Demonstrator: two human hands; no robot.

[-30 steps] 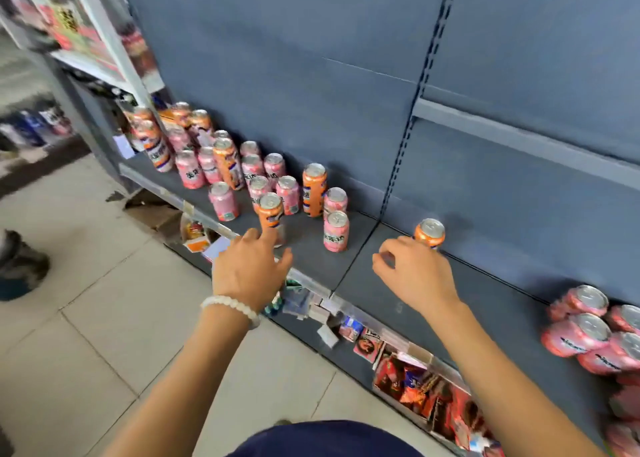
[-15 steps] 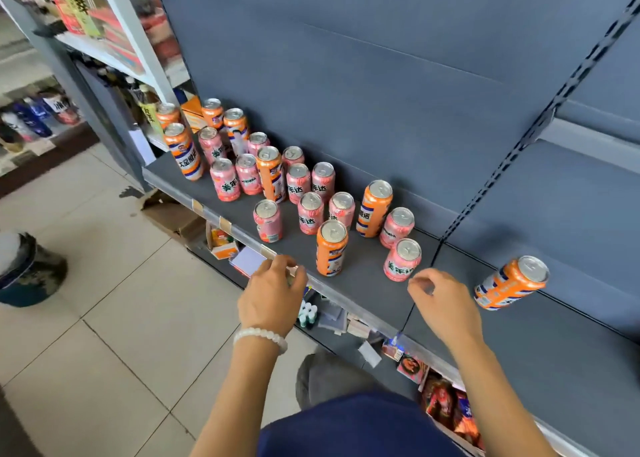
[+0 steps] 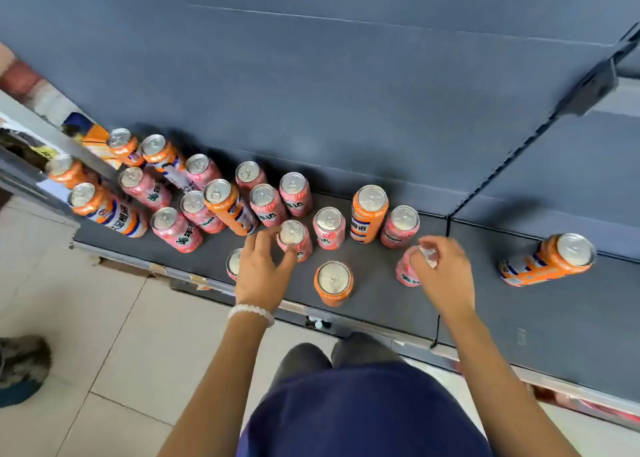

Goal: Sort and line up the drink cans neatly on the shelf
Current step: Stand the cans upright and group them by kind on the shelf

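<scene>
1. Pink and orange drink cans stood mixed on the grey shelf [image 3: 381, 304]; no colour grouping or straight row was visible, so I judged the sort barely begun.
2. Left hand [image 3: 260, 269] reached over the near part of the cluster, thumb and fingers curled round a pink can [image 3: 293, 237] at its top; a second pink can [image 3: 234, 262] was half hidden just left of the palm.
3. Right hand [image 3: 445, 273] gripped another pink can [image 3: 410, 268] from above, near the shelf's front edge.
4. A short orange can [image 3: 333, 282] stood alone between the two hands, near the front.
5. A tall orange can [image 3: 368, 212] stood further back among pink ones; more orange cans [image 3: 104, 211] stood jumbled at far left.
6. One orange can [image 3: 550, 259] sat well apart on the right-hand shelf section, the likely start of an orange group, by my estimate.
7. Left to do: nearly all cans.
8. Obstacles: tight packing at left could topple neighbours; a shelf upright [image 3: 69, 148] partly screened the far-left cans. Tiled floor [image 3: 114, 335] lay below.
</scene>
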